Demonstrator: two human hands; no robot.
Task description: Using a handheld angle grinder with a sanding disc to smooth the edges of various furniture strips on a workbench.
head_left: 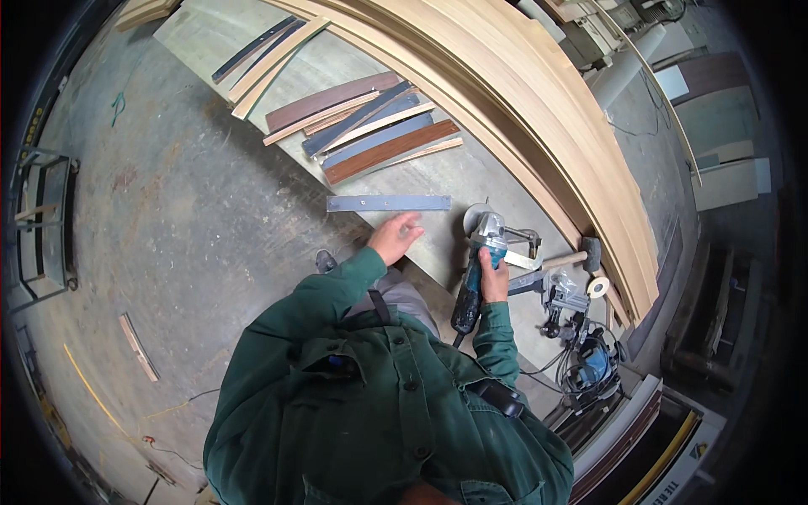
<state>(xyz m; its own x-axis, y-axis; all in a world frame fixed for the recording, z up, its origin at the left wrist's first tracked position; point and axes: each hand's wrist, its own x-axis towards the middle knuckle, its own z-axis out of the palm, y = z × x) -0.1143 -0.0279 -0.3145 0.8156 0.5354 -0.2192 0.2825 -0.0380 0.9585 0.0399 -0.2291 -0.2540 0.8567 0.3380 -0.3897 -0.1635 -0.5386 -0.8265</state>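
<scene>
My right hand (495,282) grips the teal angle grinder (478,269) near the surface (438,244) edge; left hand (394,237), fingers spread, hovers just below the flat grey metal strip (389,203), bare board around.

Woodworking workshop, stacked veneered boards (539,93), laminate sample strips (370,126) on the surface (471,181), bare concrete floor (177,219), power tools (581,353), machinery (606,25)

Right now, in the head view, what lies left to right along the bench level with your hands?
Left hand → angle grinder held in the right hand → mallet → tape roll.
</scene>
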